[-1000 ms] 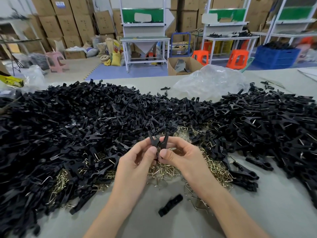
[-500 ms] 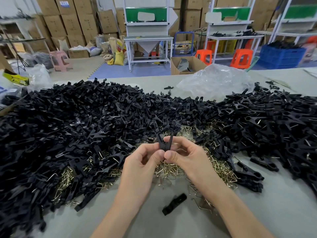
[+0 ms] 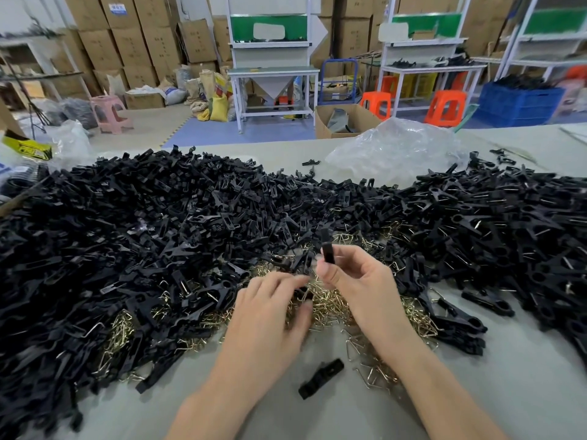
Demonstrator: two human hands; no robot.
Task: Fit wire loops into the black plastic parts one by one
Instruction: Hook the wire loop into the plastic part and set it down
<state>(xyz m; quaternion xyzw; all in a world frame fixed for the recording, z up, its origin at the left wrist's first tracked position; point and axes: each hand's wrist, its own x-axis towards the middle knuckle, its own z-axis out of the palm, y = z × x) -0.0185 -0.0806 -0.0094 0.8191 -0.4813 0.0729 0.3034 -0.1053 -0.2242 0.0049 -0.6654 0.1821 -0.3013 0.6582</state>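
Observation:
My right hand (image 3: 359,281) pinches one black plastic part (image 3: 327,253) between thumb and fingers and holds it upright above the table. My left hand (image 3: 270,315) is lower, its blurred fingers spread over the brass-coloured wire loops (image 3: 332,304) and touching the heap. Whether a loop lies between its fingers is not visible. A huge pile of loose black plastic parts (image 3: 127,249) covers the left and middle of the table, with loops showing beneath it.
One black part (image 3: 320,377) lies alone on the grey table (image 3: 476,395) between my forearms. Black clips with wire in them are heaped at the right (image 3: 508,233). A crumpled clear plastic bag (image 3: 394,150) sits at the far edge.
My hands have come apart. The left hand let go of the black part and dropped to the wire loops. The right hand kept the part and holds it alone.

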